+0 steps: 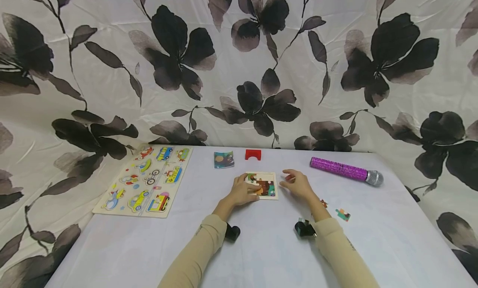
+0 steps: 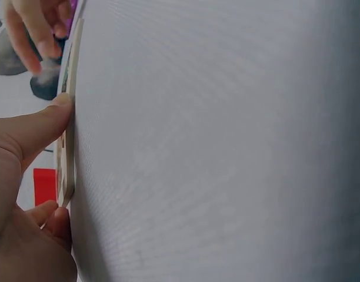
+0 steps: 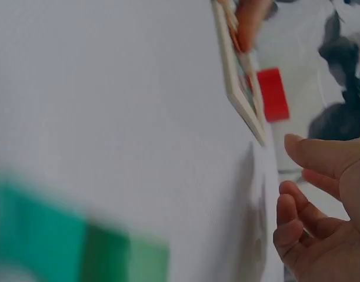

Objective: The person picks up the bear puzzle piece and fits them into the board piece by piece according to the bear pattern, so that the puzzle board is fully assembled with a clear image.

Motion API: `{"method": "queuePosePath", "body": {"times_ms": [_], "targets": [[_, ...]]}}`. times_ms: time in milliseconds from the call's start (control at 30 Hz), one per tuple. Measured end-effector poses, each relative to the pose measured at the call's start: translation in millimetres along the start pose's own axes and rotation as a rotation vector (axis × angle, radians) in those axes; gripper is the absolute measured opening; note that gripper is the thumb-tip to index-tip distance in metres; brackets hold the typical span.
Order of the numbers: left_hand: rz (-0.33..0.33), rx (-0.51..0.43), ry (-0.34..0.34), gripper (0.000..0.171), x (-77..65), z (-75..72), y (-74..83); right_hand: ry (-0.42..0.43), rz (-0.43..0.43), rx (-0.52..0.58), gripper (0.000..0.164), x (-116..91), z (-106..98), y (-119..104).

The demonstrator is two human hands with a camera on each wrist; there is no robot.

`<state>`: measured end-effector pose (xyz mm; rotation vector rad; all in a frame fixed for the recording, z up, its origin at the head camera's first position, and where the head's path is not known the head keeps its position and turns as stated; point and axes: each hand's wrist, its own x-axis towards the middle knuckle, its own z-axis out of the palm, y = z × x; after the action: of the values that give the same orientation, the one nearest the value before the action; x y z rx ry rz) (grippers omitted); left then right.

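A small square jigsaw board (image 1: 276,187) with a pale frame and a brown, green and red picture lies mid-table. My left hand (image 1: 242,191) holds it at its left side, thumb reaching over the picture. The left wrist view shows that thumb (image 2: 47,126) on the board's edge and curled fingers at its corner. Just right of the board, my right hand (image 1: 298,185) hovers with thumb and fingers parted and nothing between them. Loose jigsaw pieces lie by the right forearm, one of them green and red (image 1: 343,214). A blurred green piece (image 3: 80,235) fills the right wrist view's lower left.
Behind the board are a dark picture card (image 1: 223,159) and a red arch block (image 1: 253,154). A large vehicle puzzle board (image 1: 149,184) lies on the left, a purple glittery microphone (image 1: 343,170) at the back right. A floral cloth (image 1: 224,68) hangs behind the table.
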<state>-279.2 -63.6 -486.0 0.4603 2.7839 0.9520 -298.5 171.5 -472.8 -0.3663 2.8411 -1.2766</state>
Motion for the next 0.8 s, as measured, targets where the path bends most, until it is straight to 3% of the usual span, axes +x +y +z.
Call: {"method": "queuePosePath", "body": {"times_ms": [200, 400, 600, 800], "targets": [[0.028, 0.002, 0.011, 0.039, -0.7, -0.2, 0.0, 0.011, 0.022, -0.096, 0.043, -28.5, -43.8, 21.8], [0.023, -0.003, 0.006, 0.04, -1.7, 0.4, -0.4, -0.089, 0.131, -0.166, 0.048, -62.2, -79.8, 39.3], [0.023, -0.004, 0.01, 0.04, -2.3, -0.1, -0.7, -0.186, 0.162, -0.194, 0.046, -75.0, -90.6, 53.2], [0.032, 0.002, 0.018, 0.04, -1.2, 0.2, -0.4, -0.193, 0.149, -0.176, 0.03, -75.3, -89.1, 56.7]]}}
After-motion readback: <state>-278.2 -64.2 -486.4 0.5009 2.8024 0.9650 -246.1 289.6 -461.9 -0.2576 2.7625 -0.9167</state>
